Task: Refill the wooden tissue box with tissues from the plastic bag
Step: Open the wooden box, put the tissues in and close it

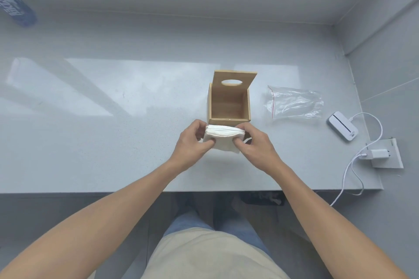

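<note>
The wooden tissue box stands on the grey table with its lid hinged up at the back, an oval slot in it. The inside of the box looks empty. Just in front of the box I hold a white stack of tissues between both hands. My left hand grips its left end and my right hand grips its right end. The clear plastic bag with a red zip line lies flat to the right of the box and looks empty.
A white device with a cable lies at the right edge, near a wall socket with a white charger plugged in. A blue bottle is at the far left back. Walls close the table behind and on the right.
</note>
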